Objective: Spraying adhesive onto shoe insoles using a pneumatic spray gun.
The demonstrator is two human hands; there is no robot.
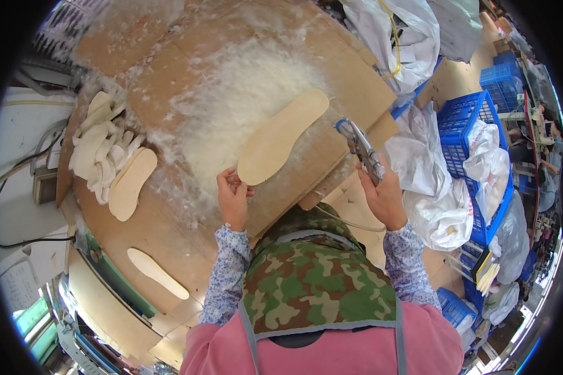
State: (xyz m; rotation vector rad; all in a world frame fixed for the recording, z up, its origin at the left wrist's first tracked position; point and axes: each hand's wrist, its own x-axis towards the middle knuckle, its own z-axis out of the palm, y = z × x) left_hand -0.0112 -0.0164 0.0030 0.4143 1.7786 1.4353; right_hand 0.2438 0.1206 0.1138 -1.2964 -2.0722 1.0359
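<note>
A pale tan insole (pixel 283 137) is lying on the cardboard-covered worktop (pixel 169 250), its heel end being pinched between the fingers (pixel 236 181) of the left hand (pixel 233 199). Just right of the insole, a metal spray gun (pixel 361 150) is being gripped by the right hand (pixel 385 197), the fingers closed round its handle and the nozzle pointing up and away from the person. A thin hose (pixel 347 222) is trailing from below that hand.

No labels or signs are being shown legibly. To the right of the insole, white plastic bags (pixel 441 187) are being kept against blue plastic crates (pixel 466 122); another white bag (pixel 397 37) is sitting beyond the insole, at the far edge of the worktop.

Around and beyond the insole, the cardboard is being covered by a white fuzzy crust of residue (pixel 238 103). Well to the left of the insole, a heap of white cut pieces (pixel 97 147) is lying with a second insole (pixel 131 184) leaning on it; a third insole (pixel 157 273) is lying nearer the person, down-left. A black cable (pixel 6 187) is hanging off past the left edge.

Open room is being left only on the bare cardboard near the third insole; the right side is being crowded by bags and crates.
</note>
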